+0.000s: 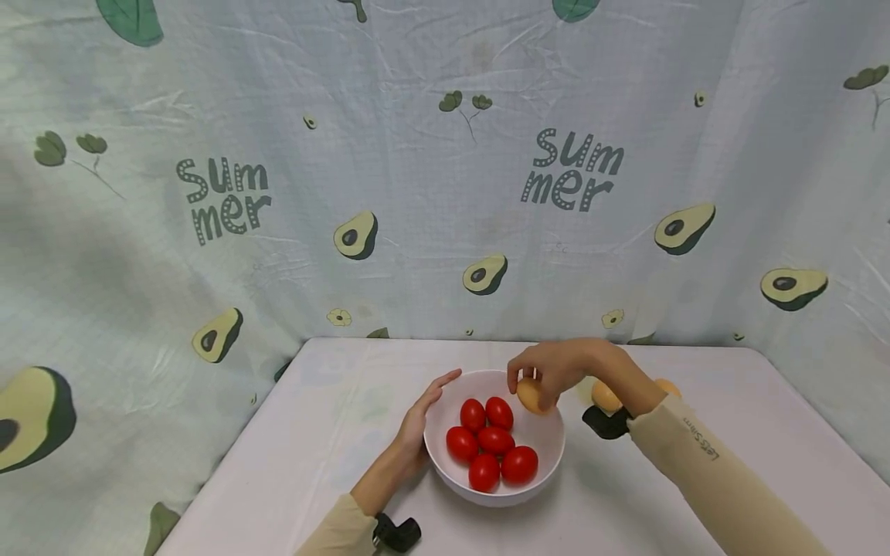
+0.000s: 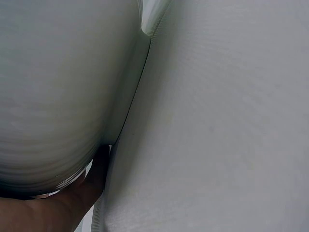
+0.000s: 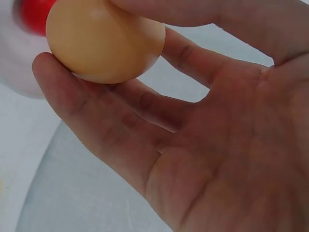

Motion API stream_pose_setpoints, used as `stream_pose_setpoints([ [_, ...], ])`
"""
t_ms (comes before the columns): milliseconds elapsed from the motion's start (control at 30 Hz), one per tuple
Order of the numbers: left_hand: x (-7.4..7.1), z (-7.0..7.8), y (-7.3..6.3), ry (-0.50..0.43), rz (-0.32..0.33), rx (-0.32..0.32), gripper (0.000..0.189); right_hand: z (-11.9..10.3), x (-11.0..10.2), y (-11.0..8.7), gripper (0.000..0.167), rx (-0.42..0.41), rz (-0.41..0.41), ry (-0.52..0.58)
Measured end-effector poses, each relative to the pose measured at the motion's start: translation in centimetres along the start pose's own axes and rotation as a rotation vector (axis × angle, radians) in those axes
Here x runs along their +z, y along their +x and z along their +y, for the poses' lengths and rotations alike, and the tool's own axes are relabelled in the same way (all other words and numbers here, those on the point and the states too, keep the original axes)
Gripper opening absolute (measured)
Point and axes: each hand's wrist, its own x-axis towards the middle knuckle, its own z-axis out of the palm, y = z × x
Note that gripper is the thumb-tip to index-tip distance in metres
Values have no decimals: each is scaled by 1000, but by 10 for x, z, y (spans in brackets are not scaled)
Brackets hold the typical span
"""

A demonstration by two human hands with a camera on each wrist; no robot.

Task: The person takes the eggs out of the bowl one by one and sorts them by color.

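My right hand (image 1: 562, 366) pinches a smooth yellow-orange egg (image 1: 530, 396) over the right side of a white bowl (image 1: 497, 499). Up close in the right wrist view, the egg (image 3: 104, 43) sits between thumb and fingertips. Several glossy red egg-shaped pieces (image 1: 496, 441) lie together inside the bowl; whether they are tomatoes I cannot tell. Along the bowl's left outer wall rests my left hand (image 1: 413, 428), its fingers extended near the rim. The left wrist view shows the bowl's side (image 2: 58, 96) large, with part of the hand (image 2: 72, 205) touching it low down.
Right of the bowl, partly behind my right wrist, lie more yellow-orange eggs (image 1: 606, 397). A white cloth covers the table (image 1: 348, 432). Behind the table's far edge hangs a pale curtain (image 1: 417, 177) printed with avocados and lettering.
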Motion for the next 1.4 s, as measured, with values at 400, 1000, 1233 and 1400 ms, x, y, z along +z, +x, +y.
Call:
stream_pose_setpoints([
  [400, 1, 1, 1, 11, 9, -3, 55, 22, -8, -36, 44, -88, 193, 22],
  [1000, 2, 2, 0, 34, 12, -9, 55, 114, 25, -75, 48, -161, 554, 156],
  [1233, 2, 3, 0, 30, 12, -12, 55, 147, 36, -88, 50, -88, 691, 167],
  [1400, 2, 2, -1, 28, 10, -14, 55, 167, 41, -94, 55, -1, 771, 153],
])
